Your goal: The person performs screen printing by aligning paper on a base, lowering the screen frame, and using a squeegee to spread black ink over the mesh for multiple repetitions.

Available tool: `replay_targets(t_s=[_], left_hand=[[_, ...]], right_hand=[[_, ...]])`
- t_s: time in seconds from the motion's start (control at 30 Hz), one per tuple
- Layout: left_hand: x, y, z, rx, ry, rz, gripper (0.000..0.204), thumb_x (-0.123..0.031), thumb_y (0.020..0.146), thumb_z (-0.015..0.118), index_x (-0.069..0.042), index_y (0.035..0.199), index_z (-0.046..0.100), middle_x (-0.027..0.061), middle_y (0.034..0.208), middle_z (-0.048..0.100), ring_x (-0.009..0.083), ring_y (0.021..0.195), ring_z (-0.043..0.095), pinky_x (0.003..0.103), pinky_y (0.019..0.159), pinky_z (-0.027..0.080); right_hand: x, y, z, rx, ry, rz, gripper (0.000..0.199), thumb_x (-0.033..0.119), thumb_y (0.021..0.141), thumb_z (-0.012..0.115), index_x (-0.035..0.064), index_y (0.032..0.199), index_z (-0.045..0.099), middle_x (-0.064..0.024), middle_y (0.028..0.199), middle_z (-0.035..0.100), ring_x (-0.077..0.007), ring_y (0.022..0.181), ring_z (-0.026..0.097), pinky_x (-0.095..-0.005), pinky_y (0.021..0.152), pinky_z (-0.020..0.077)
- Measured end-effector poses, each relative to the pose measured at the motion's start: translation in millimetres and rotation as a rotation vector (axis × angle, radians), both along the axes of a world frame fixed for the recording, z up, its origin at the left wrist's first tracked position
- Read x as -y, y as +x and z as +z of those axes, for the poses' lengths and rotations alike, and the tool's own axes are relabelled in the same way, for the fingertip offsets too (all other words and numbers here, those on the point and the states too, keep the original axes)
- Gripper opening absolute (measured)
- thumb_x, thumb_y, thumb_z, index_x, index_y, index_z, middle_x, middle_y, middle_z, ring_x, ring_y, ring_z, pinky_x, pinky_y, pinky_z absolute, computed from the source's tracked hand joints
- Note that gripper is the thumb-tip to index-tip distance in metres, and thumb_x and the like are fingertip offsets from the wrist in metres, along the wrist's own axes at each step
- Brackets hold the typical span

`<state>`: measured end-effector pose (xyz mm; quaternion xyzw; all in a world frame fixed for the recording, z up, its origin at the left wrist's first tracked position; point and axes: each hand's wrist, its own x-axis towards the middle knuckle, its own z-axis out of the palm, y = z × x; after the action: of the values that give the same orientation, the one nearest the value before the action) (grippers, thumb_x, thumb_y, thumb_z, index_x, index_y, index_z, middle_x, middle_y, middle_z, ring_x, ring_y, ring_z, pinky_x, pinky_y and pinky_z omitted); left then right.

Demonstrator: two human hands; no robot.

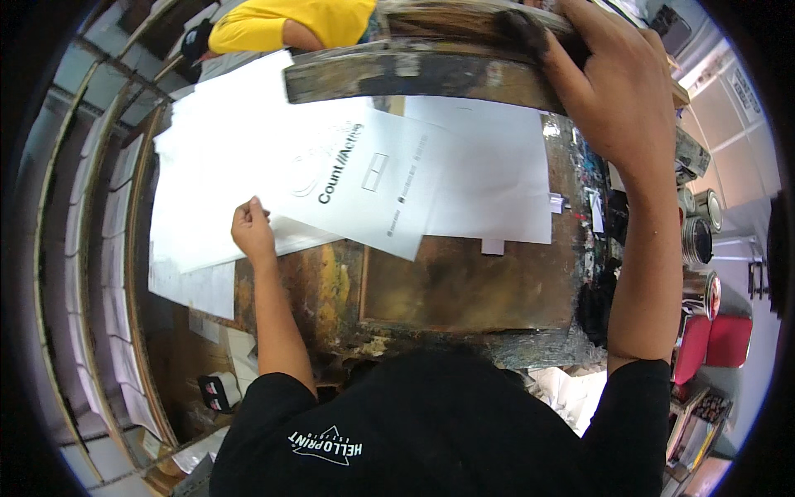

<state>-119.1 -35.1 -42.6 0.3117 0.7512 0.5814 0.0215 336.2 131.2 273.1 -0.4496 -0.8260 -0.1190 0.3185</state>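
The printed sheet [385, 186] lies across the centre of the frame, over the stack [211, 141] at left and the left part of a second sheet [497, 182]. Its long axis appears to slant from upper left to lower right, though its far left part washes out in glare. The lines of black print climb steeply toward the upper right, with the tops of the letters facing left; one corner points down at the brown board [468, 290].

At left of centre, the left hand [255, 234] has its fingers pinched together on the printed sheet's left end. In the upper right, the right hand [625, 95] is grasping the wooden frame [397, 79], thumb around its near bar and fingers bent over the top; the thumb is dark. The frame's bar runs across the top of the picture, roughly level, beyond the sheets.

The second sheet sits squarely on the stained desk [331, 290], right of centre. A rack [103, 207] fills the left side, cans [704, 294] line the right edge, and a person in yellow [290, 25] shows at the upper left.
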Motion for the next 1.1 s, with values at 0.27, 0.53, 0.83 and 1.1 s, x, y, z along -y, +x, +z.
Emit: replay_targets(t_s=[0.27, 0.53, 0.83, 1.1], left_hand=[[47.2, -36.0, 52.3, -0.643, -0.251, 0.545, 0.039, -0.031, 0.099, 0.076, 0.004, 0.117, 0.072, 0.0204, 0.107, 0.073, 0.0307, 0.099, 0.068, 0.046, 0.089, 0.054], [-29.4, 176.7, 26.3, -0.842, -0.742, -0.706, 0.100, -0.086, 0.092, 0.047, -0.012, 0.159, 0.050, 0.0211, 0.171, 0.034, 0.0465, 0.160, 0.023, 0.067, 0.129, 0.008], [-69.1, 327.3, 29.4, -0.847, -0.416, -1.142, 0.121, -0.092, 0.073, 0.067, -0.009, 0.159, 0.049, 0.0242, 0.171, 0.032, 0.0536, 0.158, 0.022, 0.069, 0.128, 0.010], [-75.4, 375.5, 27.9, -0.893, -0.397, -1.176, 0.123, -0.097, 0.071, 0.058, -0.011, 0.159, 0.050, 0.0222, 0.170, 0.034, 0.0518, 0.156, 0.025, 0.076, 0.125, 0.006]], right_hand=[[2.3, 8.8, -12.2, 0.150, 0.165, -0.001, 0.042, 0.034, 0.097, 0.065, 0.0035, 0.126, 0.068, -0.0215, 0.109, 0.073, -0.0420, 0.101, 0.065, -0.0467, 0.096, 0.0428], [-0.8, 11.0, -11.1, 0.131, 0.246, 0.078, 0.041, 0.035, 0.099, 0.064, 0.0053, 0.126, 0.070, -0.0192, 0.107, 0.074, -0.0390, 0.102, 0.067, -0.0463, 0.096, 0.0432], [17.8, -3.3, 21.9, 0.122, 0.015, 0.003, 0.051, 0.051, 0.106, 0.051, 0.0067, 0.085, 0.065, -0.0070, 0.075, 0.064, -0.0200, 0.073, 0.059, -0.0429, 0.088, 0.0459], [17.5, -8.4, 36.1, 0.102, -0.049, -0.041, 0.053, 0.048, 0.108, 0.047, 0.0065, 0.080, 0.065, -0.0045, 0.067, 0.059, -0.0178, 0.064, 0.054, -0.0452, 0.087, 0.0493]])
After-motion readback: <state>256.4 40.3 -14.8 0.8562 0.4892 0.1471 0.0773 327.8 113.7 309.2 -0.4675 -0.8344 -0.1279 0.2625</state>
